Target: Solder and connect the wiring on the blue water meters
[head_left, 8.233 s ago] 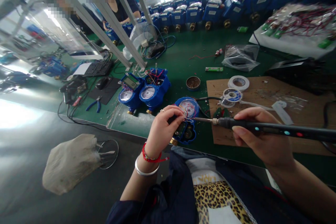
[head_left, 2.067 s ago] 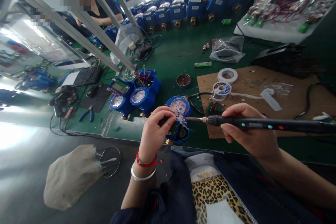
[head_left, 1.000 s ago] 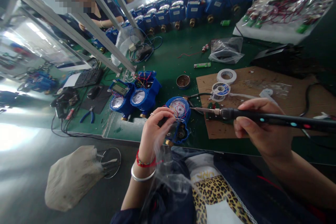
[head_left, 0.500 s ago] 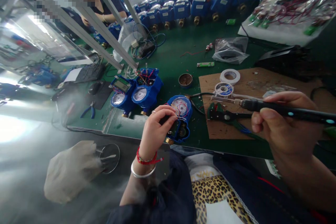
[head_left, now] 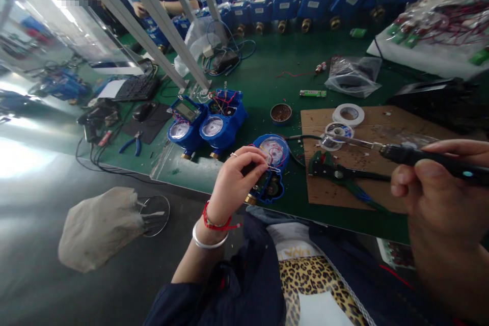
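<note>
My left hand is closed in a pinch at the near side of a blue water meter, with thin wires running from its fingertips. The meter's round dial faces up, and its lower compartment is uncovered; part of it is hidden behind my fingers. My right hand grips a black-handled soldering iron, tip pointing left over a solder spool. Below the iron lie green-and-black wire strippers on a cardboard sheet.
Two more blue meters stand left, opened up. A small round tin, a green battery and a tape roll lie beyond. Rows of meters line the back. Blue pliers lie left. A co-worker's hand shows behind the posts.
The view has shifted, so the bench appears farther right. The soldering iron's tip is now over the solder spool, a little higher. My left hand keeps its pinch at the meter.
</note>
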